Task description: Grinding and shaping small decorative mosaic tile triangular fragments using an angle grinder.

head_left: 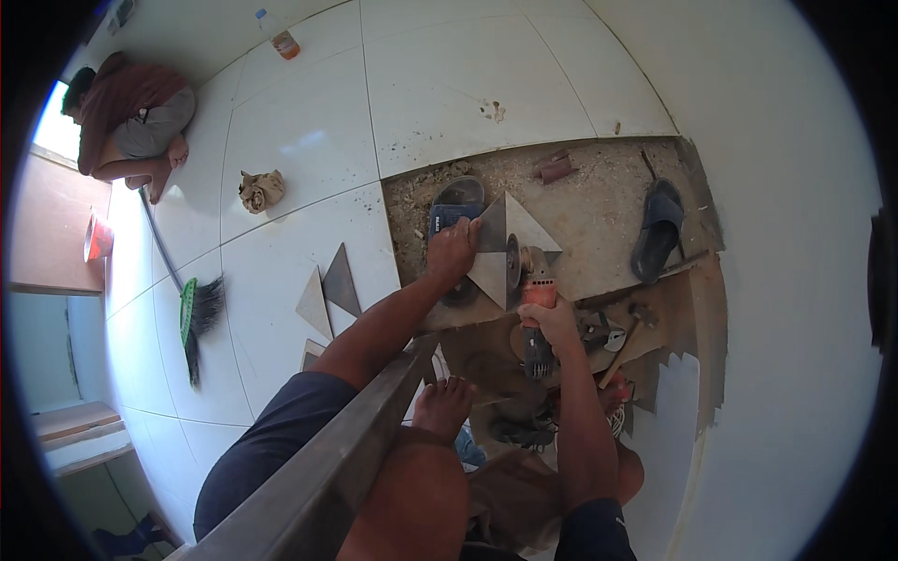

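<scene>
My right hand (pixel 554 321) is wrapped round the orange and black body of an angle grinder (pixel 539 294). The grinder's disc stands edge-on over a square tile (pixel 490 269) patterned in grey and pale triangles; whether it touches the surface I cannot tell. With its fingers closed, my left hand (pixel 455 249) grips the tile's left corner. A dark sandal (pixel 458 194) lies partly under that hand and the tile. Left of my left forearm, a grey triangular piece (pixel 342 280) and a pale triangular piece (pixel 314 305) rest on the white floor.
A second sandal (pixel 660 232) lies on the rough bare patch, near a broken reddish pipe piece (pixel 555 166). A hammer (pixel 629 341) is right of my right forearm. A grey metal bar (pixel 318 458) crosses my lap. Leftward are a broom (pixel 198 318), crumpled paper (pixel 261 191) and a crouching person (pixel 140 107).
</scene>
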`<state>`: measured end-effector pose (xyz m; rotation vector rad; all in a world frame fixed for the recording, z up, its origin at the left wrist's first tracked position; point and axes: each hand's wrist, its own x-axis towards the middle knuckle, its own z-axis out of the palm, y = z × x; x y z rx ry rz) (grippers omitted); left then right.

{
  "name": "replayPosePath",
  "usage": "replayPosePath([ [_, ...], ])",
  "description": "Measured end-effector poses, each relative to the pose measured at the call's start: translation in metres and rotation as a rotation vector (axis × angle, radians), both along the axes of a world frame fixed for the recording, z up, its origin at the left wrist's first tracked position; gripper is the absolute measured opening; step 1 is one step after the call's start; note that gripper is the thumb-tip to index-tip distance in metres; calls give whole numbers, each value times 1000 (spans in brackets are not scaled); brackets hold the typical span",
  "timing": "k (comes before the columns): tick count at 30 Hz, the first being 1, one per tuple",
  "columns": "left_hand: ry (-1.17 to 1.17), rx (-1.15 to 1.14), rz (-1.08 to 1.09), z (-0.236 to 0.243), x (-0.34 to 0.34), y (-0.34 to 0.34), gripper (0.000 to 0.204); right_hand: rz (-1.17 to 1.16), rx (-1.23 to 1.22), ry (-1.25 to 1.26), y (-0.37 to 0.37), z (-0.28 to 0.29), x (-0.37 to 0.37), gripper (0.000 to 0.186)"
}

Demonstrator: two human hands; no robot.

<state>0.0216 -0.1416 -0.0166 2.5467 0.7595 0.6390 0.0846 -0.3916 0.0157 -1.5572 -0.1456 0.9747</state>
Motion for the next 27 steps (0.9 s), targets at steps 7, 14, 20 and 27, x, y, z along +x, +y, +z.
replayPosePath([
  [7, 36, -11, 12, 1, -1, -1, 36, -8, -21, -7, 4, 8, 1, 37],
  [14, 37, -4, 4, 3, 0, -1, 35, -13, -34, 8, 6, 7, 5, 36],
  [20, 16, 13, 5, 1, -1, 0, 34, -7, -3, 14, 8, 5, 7, 38],
  [27, 45, -8, -3, 4, 0, -2, 36, -8, -15, -1, 9, 6, 10, 39],
])
